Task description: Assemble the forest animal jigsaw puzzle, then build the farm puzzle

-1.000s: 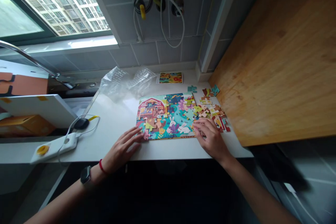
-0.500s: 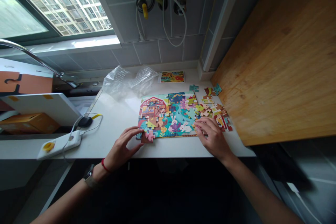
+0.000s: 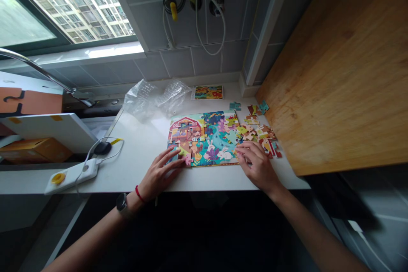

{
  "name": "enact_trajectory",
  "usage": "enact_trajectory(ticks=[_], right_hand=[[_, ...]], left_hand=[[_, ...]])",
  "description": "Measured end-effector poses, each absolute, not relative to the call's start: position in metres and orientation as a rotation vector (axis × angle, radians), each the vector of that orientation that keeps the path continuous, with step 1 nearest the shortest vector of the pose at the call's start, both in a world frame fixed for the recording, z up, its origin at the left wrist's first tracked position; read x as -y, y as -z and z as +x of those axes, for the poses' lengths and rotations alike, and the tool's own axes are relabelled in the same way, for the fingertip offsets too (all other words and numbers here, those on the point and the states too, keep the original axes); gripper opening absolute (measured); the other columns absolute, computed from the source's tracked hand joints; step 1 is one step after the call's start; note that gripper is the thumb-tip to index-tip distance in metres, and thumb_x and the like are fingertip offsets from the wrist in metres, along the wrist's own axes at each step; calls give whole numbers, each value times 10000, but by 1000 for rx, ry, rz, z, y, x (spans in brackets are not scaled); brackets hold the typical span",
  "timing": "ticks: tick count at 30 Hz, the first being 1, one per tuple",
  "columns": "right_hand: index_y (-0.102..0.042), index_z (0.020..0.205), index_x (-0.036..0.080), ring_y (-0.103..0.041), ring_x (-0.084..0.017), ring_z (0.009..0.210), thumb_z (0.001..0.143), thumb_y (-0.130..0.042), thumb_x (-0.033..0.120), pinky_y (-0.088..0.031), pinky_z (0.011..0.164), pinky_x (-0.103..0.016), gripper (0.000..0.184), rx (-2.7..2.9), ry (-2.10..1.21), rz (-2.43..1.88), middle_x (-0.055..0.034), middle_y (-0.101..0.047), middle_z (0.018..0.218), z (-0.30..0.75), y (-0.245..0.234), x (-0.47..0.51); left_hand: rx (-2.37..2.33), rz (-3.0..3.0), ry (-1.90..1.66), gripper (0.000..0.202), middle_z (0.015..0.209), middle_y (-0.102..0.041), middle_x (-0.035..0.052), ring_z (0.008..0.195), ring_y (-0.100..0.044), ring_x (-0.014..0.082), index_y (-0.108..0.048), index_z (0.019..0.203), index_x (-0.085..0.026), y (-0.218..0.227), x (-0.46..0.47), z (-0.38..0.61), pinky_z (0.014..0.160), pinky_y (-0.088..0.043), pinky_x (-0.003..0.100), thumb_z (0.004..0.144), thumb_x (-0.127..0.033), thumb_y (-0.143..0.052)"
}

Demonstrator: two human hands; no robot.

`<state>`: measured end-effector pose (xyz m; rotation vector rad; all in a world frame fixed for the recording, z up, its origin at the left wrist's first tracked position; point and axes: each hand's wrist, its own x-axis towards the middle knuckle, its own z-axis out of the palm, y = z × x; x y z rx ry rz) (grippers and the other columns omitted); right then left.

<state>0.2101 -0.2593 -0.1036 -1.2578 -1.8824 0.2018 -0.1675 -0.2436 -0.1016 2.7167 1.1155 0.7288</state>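
Observation:
A colourful jigsaw puzzle [image 3: 204, 138] with a red barn and white rabbits lies on the white counter [image 3: 140, 153]. My left hand [image 3: 161, 172] lies flat over the puzzle's lower left corner, fingers stretched out across the pieces there. My right hand [image 3: 258, 165] rests at the puzzle's lower right corner, fingers curled down onto the board's edge beside a heap of loose puzzle pieces [image 3: 261, 134]. Whether it holds a piece is hidden under the fingers.
A crumpled clear plastic bag [image 3: 156, 97] and a small picture card [image 3: 208, 92] lie behind the puzzle. A stray teal piece [image 3: 235, 106] sits near the wall. A white device with cable [image 3: 73, 172] lies left; a wooden board [image 3: 338, 72] rises at the right.
My left hand has slid rightward onto the puzzle's lower left corner, covering the pieces it was handling just off the edge. My right hand has stayed put.

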Motion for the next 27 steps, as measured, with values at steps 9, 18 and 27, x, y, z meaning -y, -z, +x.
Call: enact_trajectory(ticks=[9,18,27], right_hand=[[-753,1109,251,-660,-295,1102,1009,-596,200,-575,996,-516,193,1883,-209,-1264,-91,-725,1075,210,103,259],[-753,1114,246,-658,-297,1118,1011,-595,201,-572,1007,-518,194,1890,-217,-1273,-94,-725,1089,210,104,260],[-766,1096,253,-669,-298,1091,1004,-588,207,-581,991,-512,205,1879,-219,-1277,-93,-729,1059,209,102,259]], left_hand=[[-1178,2706,-670,396,1619,-470,119,1534,-405,365,-665,1390,-327,108,244,-162,1134,-529,585,1013,-210,-639],[-1216,2539,-821,408,1317,-705,123,1324,-621,302,-584,1404,-242,107,243,-161,1091,-567,509,1009,-293,-675],[-1265,2391,-863,358,1228,-736,107,1242,-661,304,-649,1283,-243,103,239,-159,1039,-587,491,965,-378,-739]])
